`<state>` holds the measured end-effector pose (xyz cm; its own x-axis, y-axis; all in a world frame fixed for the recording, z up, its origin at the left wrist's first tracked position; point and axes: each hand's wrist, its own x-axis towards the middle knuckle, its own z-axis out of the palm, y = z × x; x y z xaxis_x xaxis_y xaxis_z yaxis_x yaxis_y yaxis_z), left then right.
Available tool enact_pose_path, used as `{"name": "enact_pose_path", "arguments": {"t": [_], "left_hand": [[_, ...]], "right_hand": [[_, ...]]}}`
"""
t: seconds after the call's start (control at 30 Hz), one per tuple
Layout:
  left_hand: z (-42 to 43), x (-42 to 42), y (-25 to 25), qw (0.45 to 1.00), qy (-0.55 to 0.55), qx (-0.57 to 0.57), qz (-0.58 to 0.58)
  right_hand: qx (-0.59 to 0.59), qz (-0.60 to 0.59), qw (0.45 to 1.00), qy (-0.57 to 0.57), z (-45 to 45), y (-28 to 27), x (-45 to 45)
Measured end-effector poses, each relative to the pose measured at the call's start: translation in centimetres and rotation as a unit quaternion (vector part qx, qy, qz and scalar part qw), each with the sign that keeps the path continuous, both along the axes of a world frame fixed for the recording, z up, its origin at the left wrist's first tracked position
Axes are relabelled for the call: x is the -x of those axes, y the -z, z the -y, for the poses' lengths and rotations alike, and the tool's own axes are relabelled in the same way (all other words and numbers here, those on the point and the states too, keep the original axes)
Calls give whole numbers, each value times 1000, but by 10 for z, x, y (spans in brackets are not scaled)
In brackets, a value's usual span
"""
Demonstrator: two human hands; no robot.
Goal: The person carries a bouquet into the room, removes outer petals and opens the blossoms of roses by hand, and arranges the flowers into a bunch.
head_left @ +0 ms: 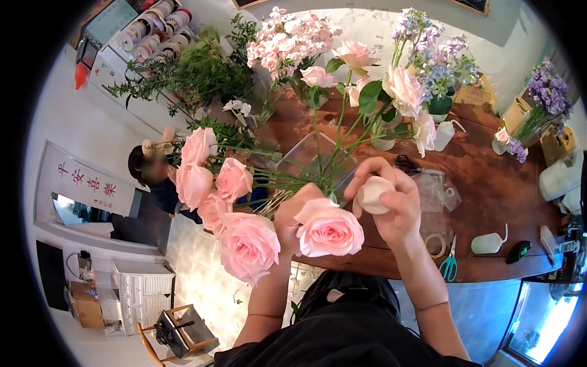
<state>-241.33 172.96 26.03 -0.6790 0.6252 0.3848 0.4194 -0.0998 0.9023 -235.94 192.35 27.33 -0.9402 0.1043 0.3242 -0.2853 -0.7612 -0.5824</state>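
My left hand (296, 214) is closed around the gathered green stems of a bunch of pink roses (249, 248). Some blooms hang to the left and below the hand, others reach up and away over the table. One open pink rose (330, 229) covers part of the fingers. Just right of the stems, my right hand (388, 202) has its fingers curled round a pale, cream-coloured petal-like piece (375, 196), close to the bunch but apart from the left hand.
On the wooden table (489, 177) lie teal scissors (449, 266), a tape roll (435, 246), clear plastic wrap (431, 196), a squeeze bottle (489, 243) and a clear tray (306, 153). Vases of flowers (385, 131) stand behind. A person (160, 183) is at the left.
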Motion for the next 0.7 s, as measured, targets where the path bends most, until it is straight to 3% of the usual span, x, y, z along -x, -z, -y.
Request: {"name": "enact_pose_path", "arguments": {"t": [0.07, 0.2, 0.27, 0.37, 0.4, 0.43, 0.5, 0.53, 0.6, 0.67, 0.7], "left_hand": [[-11, 2, -14, 991, 17, -16, -131], [-18, 9, -18, 979, 91, -63, -171], [-19, 9, -13, 980, 80, -71, -169], [-16, 3, -11, 984, 39, -26, -172], [-18, 2, -7, 977, -25, -49, -208], [-3, 17, 15, 986, 36, 11, -161], [-10, -1, 30, 990, -109, -84, -14], [-17, -5, 31, 980, -171, -105, -2], [-40, -19, -3, 937, -333, -83, -67], [-45, -15, 4, 902, -391, -78, -167], [-44, -6, 21, 901, -400, -87, -145]], "right_hand": [[-35, 11, 997, -62, -4, -14, 5], [-258, -12, 963, -74, 0, -40, 10], [-374, -46, 926, -28, -2, -46, 8], [-374, -11, 913, 165, 4, -34, 7], [-324, 5, 921, 216, 10, -27, 0], [-212, 9, 952, 221, 15, -15, -3], [-26, 47, 976, 211, 22, 0, -8], [30, 89, 979, 181, 20, 10, -7], [89, 158, 973, 142, 17, 21, 5], [59, 166, 977, 124, 2, 37, 25], [48, 178, 975, 125, -4, 36, 34]]}}
